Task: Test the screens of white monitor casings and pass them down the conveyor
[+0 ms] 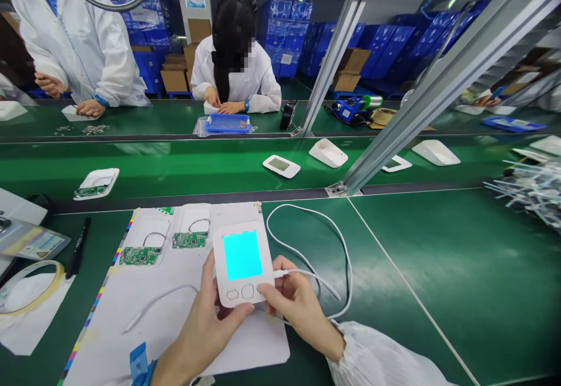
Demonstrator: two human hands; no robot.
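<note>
A white handheld device [220,269] with a lit cyan screen and a row of buttons is held up over a white sheet [144,321]. My left hand [214,321] grips its left side and lower edge, the thumb along the bottom. At the lower right, my right hand [295,298] has its thumb by the right button and fingers behind the device and cable plug. A white cable [348,257] runs from the plug at the device's right side and loops over the table. Two white housings with green circuit boards [140,255] [190,240] lie on the sheet behind.
A green conveyor [210,166] crosses beyond the table, carrying white housings [328,152]. A metal post [421,88] slants up at right. Tape [48,304] and a black marker [79,248] lie left. White strips [530,190] pile at far right. Two co-workers sit or stand opposite.
</note>
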